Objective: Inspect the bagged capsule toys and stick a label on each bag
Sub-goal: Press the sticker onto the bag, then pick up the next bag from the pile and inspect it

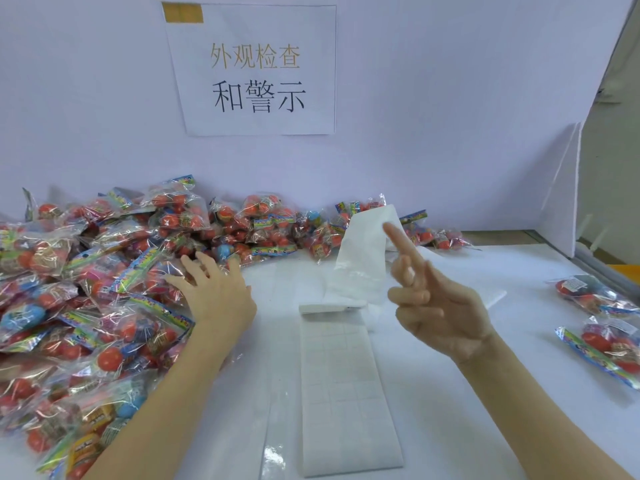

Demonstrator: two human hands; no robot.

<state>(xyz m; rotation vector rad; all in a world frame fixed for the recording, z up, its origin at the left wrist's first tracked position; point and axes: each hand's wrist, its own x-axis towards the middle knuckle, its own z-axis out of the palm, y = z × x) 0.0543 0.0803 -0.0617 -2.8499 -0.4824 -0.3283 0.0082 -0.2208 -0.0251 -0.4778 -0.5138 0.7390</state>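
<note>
Bag pile (104,271) left, label strip (346,393) centre, seemingly two bags (602,320) right.

Bright, even light falls from above me. My hands throw only faint shadows on the white counter (450,271). The plastic bags (104,271) glare. The edges bend, and my right hand (440,306) is slightly blurred.

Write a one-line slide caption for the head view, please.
Left hand reaches into the bagged capsule toys; right hand lifted above the label strip.
</note>
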